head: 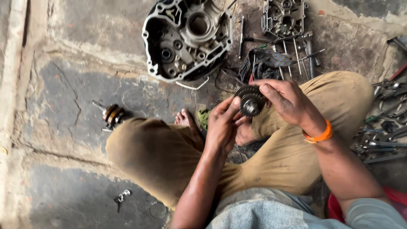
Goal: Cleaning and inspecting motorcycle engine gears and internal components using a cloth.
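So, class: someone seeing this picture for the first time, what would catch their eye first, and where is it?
First, the dark toothed gear cluster at centre, held between the left hand and the right hand above the knees. Next, the big open engine casing on the stained floor at top centre. Spanners lie scattered at the right edge.

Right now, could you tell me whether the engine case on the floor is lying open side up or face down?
Open side up. The engine case shows its inner cavity, bearing seats and bores to the camera, with no cover on it.
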